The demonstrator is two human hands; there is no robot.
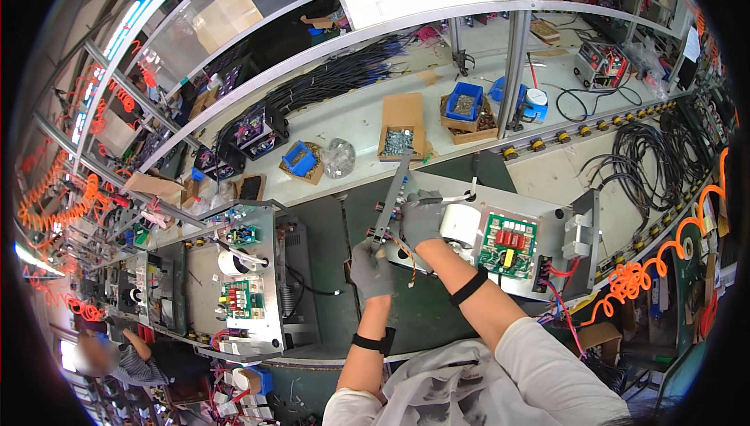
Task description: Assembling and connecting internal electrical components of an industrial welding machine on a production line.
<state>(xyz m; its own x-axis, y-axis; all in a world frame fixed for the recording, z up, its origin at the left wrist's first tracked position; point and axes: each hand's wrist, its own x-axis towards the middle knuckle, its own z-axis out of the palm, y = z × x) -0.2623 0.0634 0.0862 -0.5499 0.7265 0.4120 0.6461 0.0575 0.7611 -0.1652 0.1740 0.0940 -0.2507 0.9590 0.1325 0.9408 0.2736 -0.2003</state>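
A grey metal bracket strip (393, 191) stands along the left end of an open metal chassis (525, 201). My left hand (372, 268), in a grey glove, is closed on the strip's near end. My right hand (423, 219), gloved too, is curled at the chassis end, just right of the strip; its fingertips and anything in them are hidden. Beside it sits a white cylinder (460, 223). Farther right on the chassis is a green circuit board (506, 245) with red and yellow parts. A thin twisted cable (412, 272) hangs between my hands.
Another open chassis (269, 301) stands on the left. Along the back shelf are a cardboard box of screws (398, 141), blue bins (464, 102) and black cables (312, 86). Coiled orange hoses (633, 277) hang at right. A co-worker (129, 356) is at lower left.
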